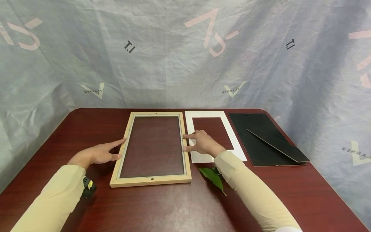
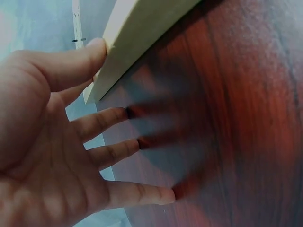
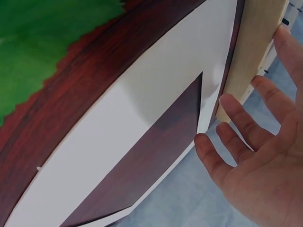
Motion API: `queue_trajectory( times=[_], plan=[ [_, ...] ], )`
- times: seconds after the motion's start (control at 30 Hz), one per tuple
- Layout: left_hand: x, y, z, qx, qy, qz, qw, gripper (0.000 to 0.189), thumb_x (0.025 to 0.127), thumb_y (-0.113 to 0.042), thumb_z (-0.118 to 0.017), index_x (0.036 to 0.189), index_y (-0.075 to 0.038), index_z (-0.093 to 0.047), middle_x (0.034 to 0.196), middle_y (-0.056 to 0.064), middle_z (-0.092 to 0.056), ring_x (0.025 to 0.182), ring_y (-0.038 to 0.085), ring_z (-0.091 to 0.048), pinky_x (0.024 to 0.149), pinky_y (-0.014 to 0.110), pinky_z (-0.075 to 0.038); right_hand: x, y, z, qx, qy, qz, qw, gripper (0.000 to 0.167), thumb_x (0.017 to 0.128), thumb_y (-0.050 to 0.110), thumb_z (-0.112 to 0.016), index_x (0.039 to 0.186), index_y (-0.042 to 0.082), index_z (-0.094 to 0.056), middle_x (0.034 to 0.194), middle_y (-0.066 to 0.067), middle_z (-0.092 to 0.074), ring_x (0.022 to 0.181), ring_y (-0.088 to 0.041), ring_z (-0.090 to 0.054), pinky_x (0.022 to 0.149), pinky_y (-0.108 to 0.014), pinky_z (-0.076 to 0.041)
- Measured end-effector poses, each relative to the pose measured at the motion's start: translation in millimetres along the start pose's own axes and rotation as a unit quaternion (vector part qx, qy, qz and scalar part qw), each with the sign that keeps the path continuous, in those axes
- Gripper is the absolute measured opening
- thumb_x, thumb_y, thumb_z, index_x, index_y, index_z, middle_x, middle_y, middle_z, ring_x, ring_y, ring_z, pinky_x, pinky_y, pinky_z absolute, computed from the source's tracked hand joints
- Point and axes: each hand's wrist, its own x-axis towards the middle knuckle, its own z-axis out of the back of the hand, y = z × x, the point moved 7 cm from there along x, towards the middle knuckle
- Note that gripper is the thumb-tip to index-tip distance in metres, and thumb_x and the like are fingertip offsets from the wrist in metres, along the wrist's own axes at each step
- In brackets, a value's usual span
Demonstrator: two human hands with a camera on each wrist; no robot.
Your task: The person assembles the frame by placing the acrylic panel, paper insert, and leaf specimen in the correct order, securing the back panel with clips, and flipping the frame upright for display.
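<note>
A light wooden picture frame (image 1: 150, 180) lies flat on the table, with the dark red tabletop showing through its middle. My left hand (image 1: 99, 154) touches its left side with thumb and forefinger; in the left wrist view the other fingers (image 2: 111, 153) spread out over the tabletop. On the opposite side, my right hand (image 1: 204, 143) has thumb and forefinger at the frame's right edge. Its remaining fingers (image 3: 251, 127) extend loosely over a white mat board (image 1: 196, 158) with a rectangular cutout. Both palms are off the frame.
Right of the mat board lies a black backing board (image 1: 246, 135) with a hinged-looking stand flap (image 1: 278, 145) raised at an angle. A green leaf (image 1: 213, 177) sits under my right forearm. Grey printed cloth (image 1: 165, 64) hangs behind the red-brown table (image 1: 139, 209).
</note>
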Motion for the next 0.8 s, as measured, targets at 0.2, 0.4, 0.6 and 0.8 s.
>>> queue_trajectory(
  times=[0.2,0.4,0.6,0.8],
  plan=[
    [0.9,-2.9,-1.8,-0.004,0.0,-0.001,1.0,0.078,0.101,-0.028,-0.063,0.16,-0.001,-0.02,0.155,0.04,-0.025,0.139,0.06,-0.03,0.108,0.07,-0.029,-1.8,-1.5,1.4,-0.019,-0.006,0.009,0.9998,0.065,0.095,0.04,-0.073,0.153,0.02,-0.05,0.157,-0.024,-0.038,0.15,-0.041,-0.024,0.114,-0.056,-0.033],
    [2.4,-5.4,-4.4,-0.014,0.003,-0.01,0.9998,0.078,0.101,-0.026,-0.063,0.16,0.0,-0.019,0.156,0.039,-0.023,0.141,0.059,-0.027,0.11,0.07,-0.027,-4.9,-3.0,2.6,-0.017,-0.006,0.011,0.9998,0.065,0.095,0.04,-0.073,0.153,0.02,-0.05,0.156,-0.024,-0.04,0.15,-0.041,-0.024,0.114,-0.057,-0.032],
    [3.1,-6.3,-6.2,-0.019,-0.001,-0.017,0.9997,0.078,0.101,-0.025,-0.064,0.16,0.001,-0.02,0.157,0.039,-0.023,0.142,0.058,-0.027,0.11,0.069,-0.027,-5.9,-4.2,3.7,-0.02,-0.008,0.016,0.9996,0.066,0.095,0.04,-0.073,0.153,0.019,-0.05,0.156,-0.025,-0.039,0.149,-0.042,-0.025,0.113,-0.059,-0.032],
    [3.2,-6.6,-6.7,-0.024,0.0,-0.022,0.9995,0.078,0.101,-0.024,-0.064,0.16,0.002,-0.019,0.157,0.039,-0.022,0.142,0.057,-0.027,0.111,0.069,-0.026,-3.8,-8.5,1.2,-0.01,-0.002,0.012,0.9999,0.067,0.095,0.04,-0.073,0.154,0.021,-0.047,0.158,-0.025,-0.035,0.15,-0.042,-0.023,0.113,-0.06,-0.032]
  ],
)
